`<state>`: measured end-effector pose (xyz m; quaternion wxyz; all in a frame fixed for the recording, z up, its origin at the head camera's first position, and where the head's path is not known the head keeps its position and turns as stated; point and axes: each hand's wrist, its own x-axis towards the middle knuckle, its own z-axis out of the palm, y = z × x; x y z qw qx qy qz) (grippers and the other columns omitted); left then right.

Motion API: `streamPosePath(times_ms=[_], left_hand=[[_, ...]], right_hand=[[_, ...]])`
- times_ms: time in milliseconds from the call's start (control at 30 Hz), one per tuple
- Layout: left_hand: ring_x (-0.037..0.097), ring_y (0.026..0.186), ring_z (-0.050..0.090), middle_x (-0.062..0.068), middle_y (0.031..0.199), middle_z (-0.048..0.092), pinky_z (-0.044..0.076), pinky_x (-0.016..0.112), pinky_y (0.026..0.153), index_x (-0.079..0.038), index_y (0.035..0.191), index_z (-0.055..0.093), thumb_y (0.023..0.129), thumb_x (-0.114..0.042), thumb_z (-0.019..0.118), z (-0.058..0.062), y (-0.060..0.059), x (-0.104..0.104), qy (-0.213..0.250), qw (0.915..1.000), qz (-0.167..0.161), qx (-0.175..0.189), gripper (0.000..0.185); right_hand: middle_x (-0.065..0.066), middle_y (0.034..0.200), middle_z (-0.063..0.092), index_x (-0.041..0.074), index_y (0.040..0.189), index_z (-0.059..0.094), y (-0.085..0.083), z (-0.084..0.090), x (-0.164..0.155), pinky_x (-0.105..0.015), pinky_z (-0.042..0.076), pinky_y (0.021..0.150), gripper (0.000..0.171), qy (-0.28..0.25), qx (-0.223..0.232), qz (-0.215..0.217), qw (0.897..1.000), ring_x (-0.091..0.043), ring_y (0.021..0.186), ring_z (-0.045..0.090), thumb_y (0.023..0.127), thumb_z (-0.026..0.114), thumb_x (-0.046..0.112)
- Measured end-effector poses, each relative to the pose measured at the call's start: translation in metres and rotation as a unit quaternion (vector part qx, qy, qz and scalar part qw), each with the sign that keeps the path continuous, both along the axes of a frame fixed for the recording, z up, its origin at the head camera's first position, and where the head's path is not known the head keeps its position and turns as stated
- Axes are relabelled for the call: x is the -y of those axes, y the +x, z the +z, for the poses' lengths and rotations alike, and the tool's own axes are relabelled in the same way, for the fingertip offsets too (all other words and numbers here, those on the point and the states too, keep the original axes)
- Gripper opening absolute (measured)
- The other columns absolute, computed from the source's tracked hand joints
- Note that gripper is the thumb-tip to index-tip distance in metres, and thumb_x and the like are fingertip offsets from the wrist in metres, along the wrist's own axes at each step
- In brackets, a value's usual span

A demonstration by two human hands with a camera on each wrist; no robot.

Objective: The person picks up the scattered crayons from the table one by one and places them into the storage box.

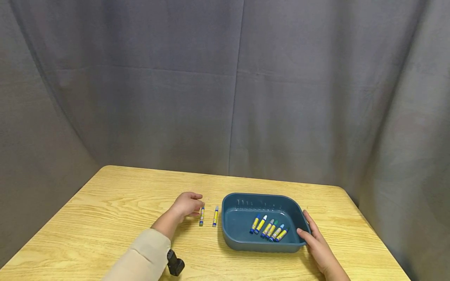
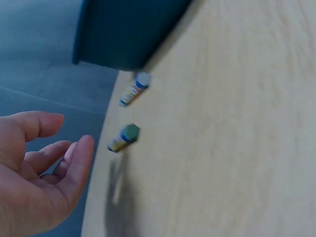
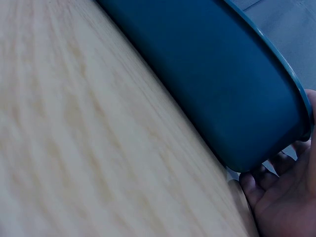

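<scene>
My left hand hovers at the left of two crayons lying on the table, its thumb and fingers spread apart with nothing between them. Nearest to it is a green-ended crayon in a yellow and blue wrapper; in the left wrist view the fingertips are just short of that crayon. A pale grey crayon lies beside it, closer to the bin. My right hand grips the right end of a dark teal plastic bin, thumb over the rim and fingers along the outer wall. Inside the bin, several crayons lie side by side.
The light wood table carries everything. Grey curtains hang behind it and at both sides. A black device is at the left sleeve's cuff.
</scene>
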<state>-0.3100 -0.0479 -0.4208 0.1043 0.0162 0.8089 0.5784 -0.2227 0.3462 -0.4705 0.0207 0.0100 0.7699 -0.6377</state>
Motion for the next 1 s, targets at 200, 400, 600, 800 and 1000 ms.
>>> streamPosePath(times_ms=[200,400,600,800,1000], left_hand=[[0.020,0.082,0.057,0.024,0.117,0.059,0.060,0.033,0.074,0.013,0.129,0.053,0.090,-0.003,0.061,-0.012,0.001,-0.003,-0.068,0.9976,0.008,-0.013,0.043],[0.016,0.068,0.057,0.029,0.129,0.058,0.053,0.026,0.064,0.014,0.129,0.053,0.085,-0.003,0.064,-0.018,0.002,-0.014,-0.178,0.9818,0.002,-0.066,0.049],[0.023,0.078,0.061,0.023,0.111,0.068,0.054,0.032,0.069,0.011,0.119,0.063,0.077,0.001,0.067,-0.018,0.003,-0.027,-0.280,0.9543,0.008,-0.104,0.043],[0.035,0.108,0.063,0.026,0.125,0.063,0.055,0.043,0.091,0.011,0.121,0.061,0.078,0.004,0.065,-0.017,0.003,-0.025,-0.283,0.9534,-0.001,-0.106,0.044],[0.022,0.083,0.059,0.027,0.125,0.060,0.052,0.027,0.064,0.012,0.128,0.056,0.085,0.004,0.060,-0.018,0.002,-0.014,-0.161,0.9853,-0.007,-0.058,0.044]], right_hand=[[-0.012,0.165,-0.009,0.016,0.159,0.000,0.000,-0.001,-0.001,0.002,0.028,0.088,0.077,-0.005,-0.001,0.002,1.000,-0.038,0.151,-0.002,0.100,0.048,0.021],[-0.011,0.165,-0.009,0.016,0.159,0.000,0.000,0.000,0.000,0.002,0.029,0.088,0.076,-0.012,-0.001,0.002,1.000,-0.037,0.151,-0.002,0.100,0.048,0.020],[-0.011,0.165,-0.011,0.016,0.159,-0.001,0.001,0.001,0.001,0.002,0.029,0.088,0.076,-0.010,0.000,0.004,1.000,-0.038,0.151,-0.004,0.100,0.048,0.021],[-0.012,0.165,-0.009,0.015,0.159,-0.001,0.000,0.002,0.001,0.002,0.029,0.087,0.076,-0.015,-0.002,0.003,1.000,-0.039,0.151,-0.001,0.100,0.048,0.021],[-0.012,0.165,-0.010,0.015,0.159,-0.001,0.000,0.001,0.000,0.002,0.029,0.086,0.077,-0.013,-0.003,0.005,1.000,-0.039,0.151,-0.002,0.100,0.049,0.021]])
